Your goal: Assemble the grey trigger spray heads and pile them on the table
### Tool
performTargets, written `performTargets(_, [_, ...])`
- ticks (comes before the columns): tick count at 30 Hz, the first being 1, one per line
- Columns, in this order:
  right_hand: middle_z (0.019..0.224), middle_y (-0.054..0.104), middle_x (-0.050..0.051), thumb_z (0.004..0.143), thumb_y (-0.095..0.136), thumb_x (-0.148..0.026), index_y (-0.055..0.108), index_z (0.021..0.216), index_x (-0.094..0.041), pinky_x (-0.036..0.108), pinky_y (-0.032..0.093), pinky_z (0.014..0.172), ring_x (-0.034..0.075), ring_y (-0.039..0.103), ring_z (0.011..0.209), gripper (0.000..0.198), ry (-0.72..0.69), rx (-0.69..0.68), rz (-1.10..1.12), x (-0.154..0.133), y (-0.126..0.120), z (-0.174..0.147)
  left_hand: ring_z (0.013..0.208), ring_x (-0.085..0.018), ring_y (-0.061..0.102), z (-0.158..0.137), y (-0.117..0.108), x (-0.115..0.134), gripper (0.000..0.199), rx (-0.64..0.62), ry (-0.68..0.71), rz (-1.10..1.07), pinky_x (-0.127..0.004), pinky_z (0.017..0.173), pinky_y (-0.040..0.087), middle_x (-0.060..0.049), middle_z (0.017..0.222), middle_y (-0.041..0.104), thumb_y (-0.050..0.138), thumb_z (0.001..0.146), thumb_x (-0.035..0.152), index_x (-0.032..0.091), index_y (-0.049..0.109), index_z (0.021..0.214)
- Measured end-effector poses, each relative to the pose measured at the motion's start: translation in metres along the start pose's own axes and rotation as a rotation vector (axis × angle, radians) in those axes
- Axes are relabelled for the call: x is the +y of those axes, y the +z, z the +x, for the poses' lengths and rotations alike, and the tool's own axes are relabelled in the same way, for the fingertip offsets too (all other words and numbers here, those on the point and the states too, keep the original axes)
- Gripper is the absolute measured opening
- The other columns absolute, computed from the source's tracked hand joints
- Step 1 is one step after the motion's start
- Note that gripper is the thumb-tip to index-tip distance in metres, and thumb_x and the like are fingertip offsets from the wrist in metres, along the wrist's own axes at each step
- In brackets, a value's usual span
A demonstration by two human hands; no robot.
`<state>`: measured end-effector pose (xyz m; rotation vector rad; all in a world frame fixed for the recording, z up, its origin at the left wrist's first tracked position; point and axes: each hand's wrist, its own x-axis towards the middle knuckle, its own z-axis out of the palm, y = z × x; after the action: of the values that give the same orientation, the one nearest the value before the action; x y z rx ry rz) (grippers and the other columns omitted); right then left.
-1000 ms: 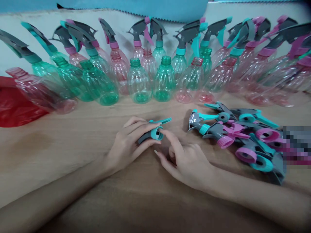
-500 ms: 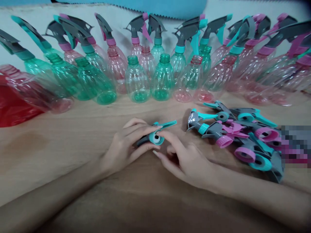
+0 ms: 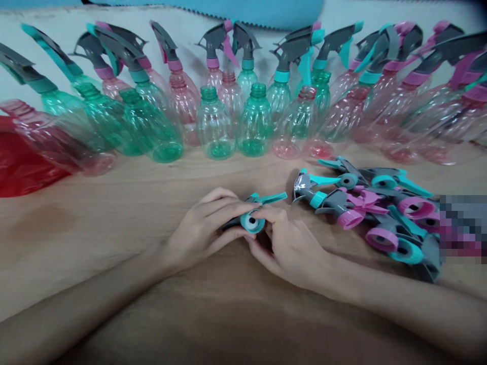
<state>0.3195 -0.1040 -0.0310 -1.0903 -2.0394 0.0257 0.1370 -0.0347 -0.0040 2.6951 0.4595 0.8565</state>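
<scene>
A grey trigger spray head (image 3: pixel 251 221) with a turquoise collar and lever is held low over the table, its collar opening turned toward me. My left hand (image 3: pixel 209 220) is wrapped round its grey body from the left, fingers over the top and thumb below. From the right, my right hand (image 3: pixel 292 238) pinches the collar's rim, with the index finger at the top edge and the thumb at the lower edge. A white insert with a dark hole shows inside the collar. The fingers cover much of the grey body.
A pile of loose spray heads (image 3: pixel 380 213), turquoise and pink, lies to the right. Behind stand rows of clear green bottles (image 3: pixel 254 124) and pink bottles (image 3: pixel 294 126), several topped with spray heads. A red bag (image 3: pixel 34 167) lies at the left on the wooden table (image 3: pixel 95 218).
Both hands and the spray head have shifted slightly right. My right index finger has bent, and its thumb has closed in from below onto the collar.
</scene>
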Motion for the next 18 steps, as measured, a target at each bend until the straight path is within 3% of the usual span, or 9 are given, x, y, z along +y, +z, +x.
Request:
performTargets(8, [0.083, 0.065, 0.006, 0.085, 0.05, -0.019, 0.037, 0.107, -0.016, 0.027, 0.043, 0.046, 0.017, 0.064, 0.061, 0.026, 0.034, -0.007, 0.008, 0.002, 0.0017, -0.0021, 0.093, -0.02, 0.057, -0.0035, 0.0033, -0.0031, 0.025, 0.008, 0.075, 0.104, -0.032, 0.078, 0.053, -0.007, 0.099, 0.067, 0.055, 0.092, 0.03, 0.018, 0.057, 0.114])
performTargets(18, [0.075, 0.063, 0.002, 0.085, 0.047, -0.019, 0.038, 0.104, -0.018, 0.025, 0.042, 0.047, 0.015, 0.062, 0.056, 0.021, 0.06, -0.073, -0.003, 0.0017, -0.0021, 0.0018, 0.095, -0.02, 0.056, -0.0035, 0.0027, -0.0037, 0.023, -0.026, 0.044, 0.09, -0.032, 0.079, 0.052, -0.007, 0.099, 0.067, 0.055, 0.092, 0.028, 0.019, 0.058, 0.112])
